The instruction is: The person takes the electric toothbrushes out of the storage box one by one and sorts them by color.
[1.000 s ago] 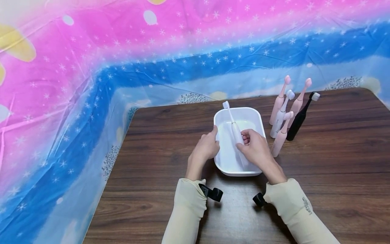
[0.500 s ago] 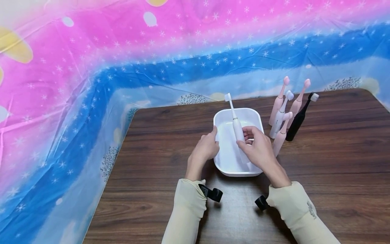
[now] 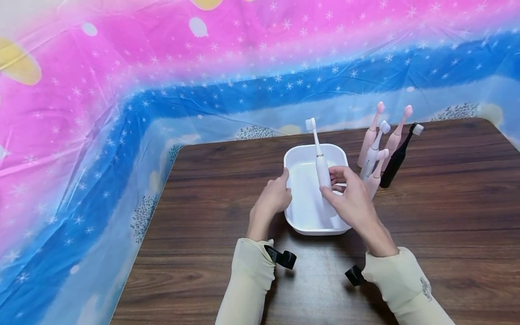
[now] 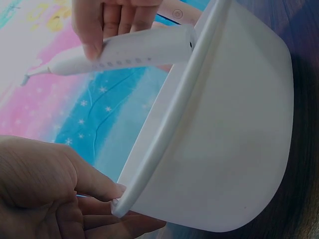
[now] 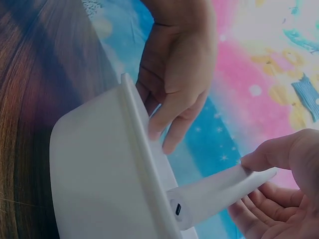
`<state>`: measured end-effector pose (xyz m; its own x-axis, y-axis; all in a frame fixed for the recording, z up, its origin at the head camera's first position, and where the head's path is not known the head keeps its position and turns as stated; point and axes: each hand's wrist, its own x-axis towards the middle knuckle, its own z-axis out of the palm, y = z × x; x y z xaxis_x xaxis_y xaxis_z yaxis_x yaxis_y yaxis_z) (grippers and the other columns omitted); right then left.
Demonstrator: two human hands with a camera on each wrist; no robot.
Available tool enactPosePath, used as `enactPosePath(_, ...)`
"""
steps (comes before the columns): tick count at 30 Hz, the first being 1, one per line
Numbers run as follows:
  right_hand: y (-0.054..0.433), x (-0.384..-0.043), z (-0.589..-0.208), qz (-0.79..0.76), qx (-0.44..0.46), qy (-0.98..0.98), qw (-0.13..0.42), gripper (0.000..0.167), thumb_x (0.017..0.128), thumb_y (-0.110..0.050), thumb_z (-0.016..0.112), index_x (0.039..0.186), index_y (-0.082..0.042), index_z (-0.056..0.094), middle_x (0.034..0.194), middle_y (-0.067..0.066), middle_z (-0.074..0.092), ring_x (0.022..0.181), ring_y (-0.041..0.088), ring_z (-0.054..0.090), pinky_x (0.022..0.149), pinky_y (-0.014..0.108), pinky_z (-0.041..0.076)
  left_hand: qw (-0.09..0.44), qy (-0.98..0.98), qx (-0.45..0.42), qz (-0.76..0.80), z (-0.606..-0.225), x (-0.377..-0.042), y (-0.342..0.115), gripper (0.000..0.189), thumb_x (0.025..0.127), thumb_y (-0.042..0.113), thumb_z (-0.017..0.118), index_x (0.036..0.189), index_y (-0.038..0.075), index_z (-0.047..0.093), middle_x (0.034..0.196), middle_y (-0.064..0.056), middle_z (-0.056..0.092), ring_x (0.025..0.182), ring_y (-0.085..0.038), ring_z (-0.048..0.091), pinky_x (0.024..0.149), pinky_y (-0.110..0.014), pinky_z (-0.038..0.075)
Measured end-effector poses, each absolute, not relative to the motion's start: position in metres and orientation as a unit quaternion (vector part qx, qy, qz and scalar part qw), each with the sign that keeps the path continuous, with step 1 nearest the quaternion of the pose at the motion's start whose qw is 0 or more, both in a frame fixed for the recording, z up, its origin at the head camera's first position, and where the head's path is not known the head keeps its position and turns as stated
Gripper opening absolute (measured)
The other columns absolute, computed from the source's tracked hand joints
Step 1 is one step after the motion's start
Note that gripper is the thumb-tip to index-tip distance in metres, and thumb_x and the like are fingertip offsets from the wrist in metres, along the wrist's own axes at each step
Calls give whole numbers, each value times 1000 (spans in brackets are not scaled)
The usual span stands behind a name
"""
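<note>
A white electric toothbrush (image 3: 322, 169) is held by its handle in my right hand (image 3: 353, 201), between thumb and fingers. It leans with the bristle head up, above the white plastic basin (image 3: 302, 198). In the right wrist view the handle's bottom end (image 5: 179, 211), with a small dark port, is level with the basin rim. My left hand (image 3: 274, 194) grips the basin's left rim; the left wrist view shows the thumb on the rim and fingers against the outer side. Basin and toothbrush handle overlap in the head view.
Just right of the basin several electric toothbrushes stand upright on the wooden table (image 3: 211, 216): a black one (image 3: 393, 167), a white one (image 3: 370, 158) and pink ones, the nearest pink toothbrush (image 3: 373, 183) partly behind my right hand. A patterned cloth (image 3: 227, 99) hangs behind the table.
My right hand has lifted the toothbrush slightly and moved it right; the brush stands more upright, its head turned to show the bristles. The left hand and basin stay in place.
</note>
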<state>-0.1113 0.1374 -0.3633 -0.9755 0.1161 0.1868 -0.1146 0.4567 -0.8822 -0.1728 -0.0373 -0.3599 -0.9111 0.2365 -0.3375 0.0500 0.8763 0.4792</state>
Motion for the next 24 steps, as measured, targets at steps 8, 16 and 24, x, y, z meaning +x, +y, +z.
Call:
enactPosePath(8,144,-97,-357,520,13,-842,141,39,84,-3,68,120,3,53,110,17,61,100,25,60,88,40,52,196,948,76,240,-359,-172,-38,59,101,16,39,155,14,15,151,-12,38,135,-26,41,103,-41,40)
enactPosePath(16,154,-85,-352,511,22,-845,153,39,84,-1,68,119,3,53,113,16,62,101,22,60,88,33,51,198,945,75,248,-359,-172,-38,58,101,16,38,155,14,15,152,-11,37,134,-23,42,99,-39,41)
enactPosePath(24,160,-74,-353,526,38,-830,181,41,83,0,70,120,2,54,115,14,62,96,-2,58,83,7,45,198,946,78,245,-361,-172,-37,59,101,16,38,155,14,15,152,-11,37,126,-22,48,94,-38,42)
